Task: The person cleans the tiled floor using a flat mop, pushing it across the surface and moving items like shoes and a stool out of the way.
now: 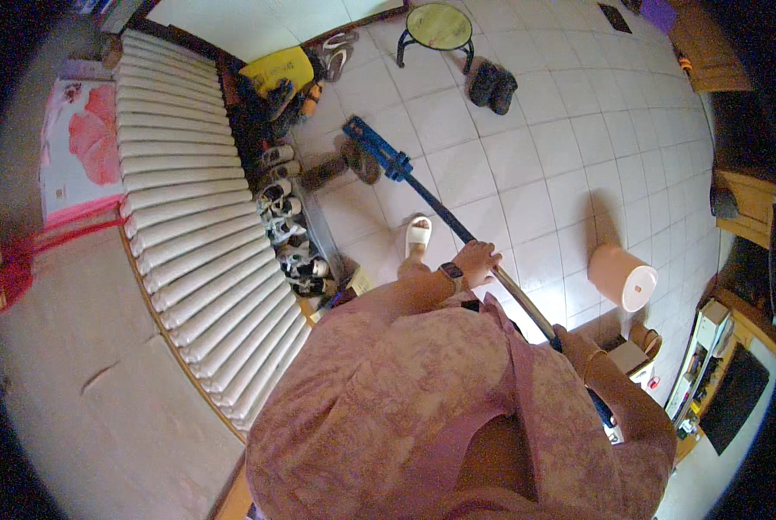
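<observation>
My left hand (475, 263), with a smartwatch on its wrist, grips the middle of a mop's pole (521, 302). Closer to my body, my right hand (575, 346) is wrapped around the dark upper grip of the same pole. The pole slants away to the upper left and ends in a blue mop head (376, 146). Partly behind that head is a pair of brown shoes (360, 162) on the tiles. Whether the head touches the floor, I cannot tell. My foot in a white slipper (418, 234) stands left of the pole.
A white radiator (186, 214) runs along the left, with a row of shoes (287, 224) beside it. Beyond are a yellow bag (277, 70), a round stool (438, 27) and dark footwear (494, 88). A pink bin (622, 276) stands right, near wooden furniture (748, 205).
</observation>
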